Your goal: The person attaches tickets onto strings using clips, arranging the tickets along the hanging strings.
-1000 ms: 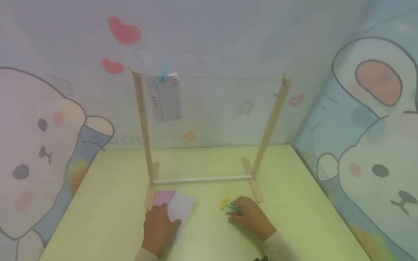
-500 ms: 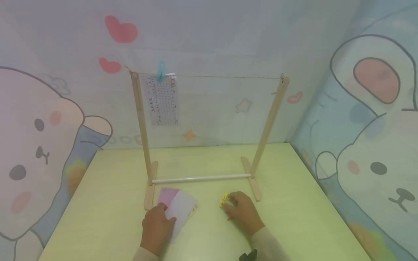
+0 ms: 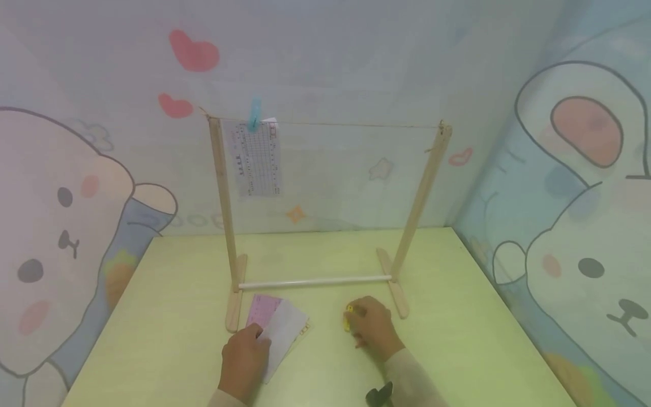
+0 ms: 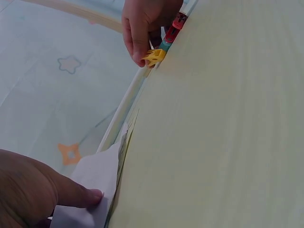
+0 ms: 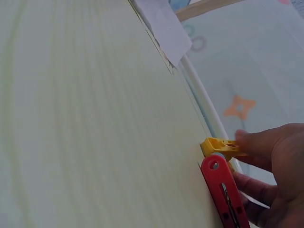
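Observation:
My left hand (image 3: 245, 362) grips a small fan of paper slips, its thumb lying on the top white slip (image 3: 286, 328). A pink slip (image 3: 263, 308) shows beneath on the left, and printed edges peek out on the right. My right hand (image 3: 375, 329) pinches a yellow clothespin (image 5: 221, 147) between thumb and fingers, low at the table. Right beside it lies a red clothespin (image 5: 223, 190), and the left wrist view also shows a teal clothespin (image 4: 165, 45) there, partly hidden.
Behind the hands stands a wooden frame (image 3: 224, 198) with a string across its top and a white rod (image 3: 315, 281) near its base. A blue clothespin (image 3: 255, 115) holds a printed paper sheet (image 3: 256, 161) on the string's left part. Cartoon-printed walls surround the table (image 3: 163, 316).
My right hand has moved left and taken hold of the yellow clothespin, which lay beside it before. The left hand stays on the slips, which have shifted slightly right.

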`<state>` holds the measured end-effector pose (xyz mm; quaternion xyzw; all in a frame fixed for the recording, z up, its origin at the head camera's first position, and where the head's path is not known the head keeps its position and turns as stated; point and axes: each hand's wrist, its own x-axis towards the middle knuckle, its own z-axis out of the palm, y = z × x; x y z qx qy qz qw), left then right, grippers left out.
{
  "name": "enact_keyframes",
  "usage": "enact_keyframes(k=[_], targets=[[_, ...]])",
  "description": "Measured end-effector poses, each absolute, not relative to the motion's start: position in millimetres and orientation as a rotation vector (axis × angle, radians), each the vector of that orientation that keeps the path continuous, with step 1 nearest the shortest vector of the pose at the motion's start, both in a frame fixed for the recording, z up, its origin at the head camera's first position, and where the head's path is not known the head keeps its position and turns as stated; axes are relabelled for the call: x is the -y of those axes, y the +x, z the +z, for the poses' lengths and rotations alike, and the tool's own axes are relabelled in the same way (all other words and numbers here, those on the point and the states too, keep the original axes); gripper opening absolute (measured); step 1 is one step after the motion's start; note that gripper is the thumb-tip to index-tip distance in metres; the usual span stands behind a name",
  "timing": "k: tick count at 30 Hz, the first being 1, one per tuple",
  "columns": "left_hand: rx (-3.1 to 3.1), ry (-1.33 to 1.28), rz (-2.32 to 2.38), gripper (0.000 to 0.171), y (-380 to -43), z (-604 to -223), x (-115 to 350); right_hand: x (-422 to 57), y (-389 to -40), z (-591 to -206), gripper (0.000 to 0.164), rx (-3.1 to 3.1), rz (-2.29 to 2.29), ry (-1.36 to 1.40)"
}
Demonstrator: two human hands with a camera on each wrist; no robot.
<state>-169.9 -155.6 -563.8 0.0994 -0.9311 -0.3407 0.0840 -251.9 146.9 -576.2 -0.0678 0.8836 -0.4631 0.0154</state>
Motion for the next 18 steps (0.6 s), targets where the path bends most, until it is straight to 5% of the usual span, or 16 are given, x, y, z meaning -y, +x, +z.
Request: enact_keyframes(k=[13, 18], targets=[[2.673, 0.199, -1.084, 0.007, -171.9, -553.4, 159.7, -159.1, -247.1, -544.7, 0.016, -2.705, -1.68, -0.348], [2.531, 0.078, -1.127, 0.01, -176.1, -529.0, 160.4, -167.2, -250.8, -510.3, 0.031, -2.665, -1.83, -0.462]])
